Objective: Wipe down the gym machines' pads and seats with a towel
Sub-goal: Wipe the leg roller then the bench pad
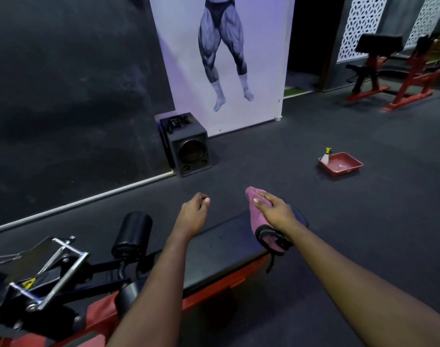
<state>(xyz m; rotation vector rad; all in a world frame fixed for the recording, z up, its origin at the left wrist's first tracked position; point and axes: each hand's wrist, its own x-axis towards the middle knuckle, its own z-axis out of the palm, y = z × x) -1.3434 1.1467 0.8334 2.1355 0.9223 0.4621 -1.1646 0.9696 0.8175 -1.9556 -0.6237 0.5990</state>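
My right hand (pixel 274 209) presses the pink cloth towel (pixel 256 219) flat at the far edge of the long black padded bench seat (pixel 214 246). My left hand (pixel 192 211) hovers loosely curled (holding nothing); open grey rubber floor (pixel 351 221) lies beyond.

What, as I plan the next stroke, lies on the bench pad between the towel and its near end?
Nothing lies there. The right hand presses the towel at the bench pad's far end; only the left forearm crosses above the bare pad.

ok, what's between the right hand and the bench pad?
The pink towel, pressed flat under the right hand on the bench pad, at its far end. Head view.
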